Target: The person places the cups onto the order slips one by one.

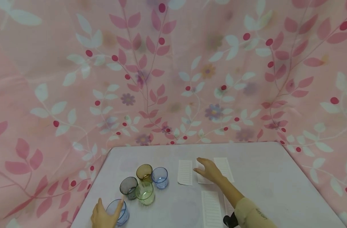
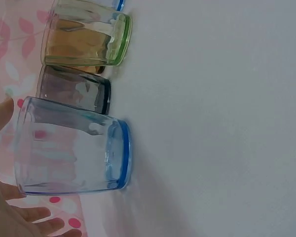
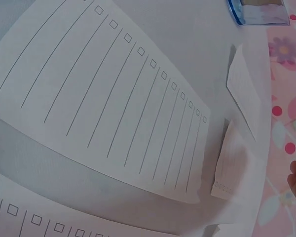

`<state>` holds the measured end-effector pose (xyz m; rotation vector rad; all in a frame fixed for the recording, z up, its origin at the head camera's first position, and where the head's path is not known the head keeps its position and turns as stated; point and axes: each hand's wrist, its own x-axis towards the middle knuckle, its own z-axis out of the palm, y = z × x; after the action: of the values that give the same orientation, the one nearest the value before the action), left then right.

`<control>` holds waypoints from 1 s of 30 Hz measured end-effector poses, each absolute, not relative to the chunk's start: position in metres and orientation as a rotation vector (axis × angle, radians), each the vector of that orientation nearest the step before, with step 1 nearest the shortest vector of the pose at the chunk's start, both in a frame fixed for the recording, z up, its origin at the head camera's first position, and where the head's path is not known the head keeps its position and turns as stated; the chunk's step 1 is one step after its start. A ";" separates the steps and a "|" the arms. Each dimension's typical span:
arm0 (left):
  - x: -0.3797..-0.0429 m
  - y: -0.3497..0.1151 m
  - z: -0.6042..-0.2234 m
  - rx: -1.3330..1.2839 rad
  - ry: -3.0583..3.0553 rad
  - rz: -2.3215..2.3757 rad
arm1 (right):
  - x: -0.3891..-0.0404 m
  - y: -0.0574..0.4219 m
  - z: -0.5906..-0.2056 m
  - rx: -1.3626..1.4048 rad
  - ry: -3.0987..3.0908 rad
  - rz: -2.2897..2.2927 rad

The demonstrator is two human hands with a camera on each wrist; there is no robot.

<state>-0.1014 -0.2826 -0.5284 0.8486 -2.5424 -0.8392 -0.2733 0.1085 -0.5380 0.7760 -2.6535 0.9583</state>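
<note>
My left hand point(image 1: 104, 216) is at the near left, its thumb and fingers spread apart on either side of a blue glass point(image 2: 74, 153). In the left wrist view the thumb point(image 2: 1, 116) stands off from the glass, while the fingers point(image 2: 32, 213) lie close to its rim; contact there is unclear. Just beyond stand a grey glass point(image 1: 129, 189), a green glass point(image 1: 145, 193), an amber glass point(image 1: 144, 173) and a second blue glass point(image 1: 160, 179). My right hand point(image 1: 210, 171) hovers over the paper slips with its fingers extended, holding nothing.
Lined paper slips with checkboxes lie on the white table point(image 1: 264, 177): one at left point(image 1: 185, 172), one behind the right hand point(image 1: 224, 167), a large one point(image 1: 211, 209) nearer. The right forearm partly covers another. A pink floral cloth point(image 1: 173, 72) hangs behind the table.
</note>
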 end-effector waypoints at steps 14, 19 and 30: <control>-0.108 -0.283 -0.565 0.835 -2.237 -1.422 | -0.262 0.084 -0.574 0.828 -2.677 0.862; -0.115 -0.295 -0.596 0.863 -2.166 -1.464 | -0.258 0.078 -0.580 0.864 -2.674 0.815; -0.112 -0.303 -0.613 1.014 -2.296 -1.402 | -0.248 0.079 -0.585 0.911 -2.770 0.814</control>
<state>-0.1120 -0.3025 -0.6131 1.0138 -2.2957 -1.4021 -0.2478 0.0791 -0.5845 0.9113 -2.7697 0.8139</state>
